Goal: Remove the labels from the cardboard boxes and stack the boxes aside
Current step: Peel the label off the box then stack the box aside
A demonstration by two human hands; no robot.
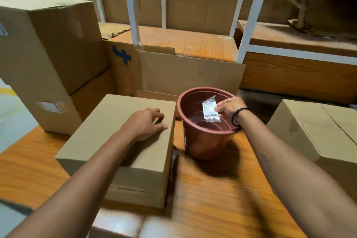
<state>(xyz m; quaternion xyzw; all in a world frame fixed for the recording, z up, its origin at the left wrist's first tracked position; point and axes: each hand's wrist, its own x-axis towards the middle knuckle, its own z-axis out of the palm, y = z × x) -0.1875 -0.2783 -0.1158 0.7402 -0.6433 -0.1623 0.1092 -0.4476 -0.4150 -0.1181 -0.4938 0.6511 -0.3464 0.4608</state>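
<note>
A plain cardboard box [108, 131] lies on the orange wooden table in front of me. My left hand [146, 123] rests flat on its top near the right edge, fingers spread. My right hand [229, 107] pinches a peeled white label [210, 111] with a barcode and clear backing, holding it over the mouth of a brown-red plastic bucket [202, 141] that stands just right of the box.
Two stacked large boxes [48, 48] stand at the left; the lower one bears a white label [51, 107]. Another box [316, 127] sits at the right. Flattened cardboard [191, 71] leans behind the bucket. White shelf posts [132, 6] and wooden shelves rise beyond the table [212, 189].
</note>
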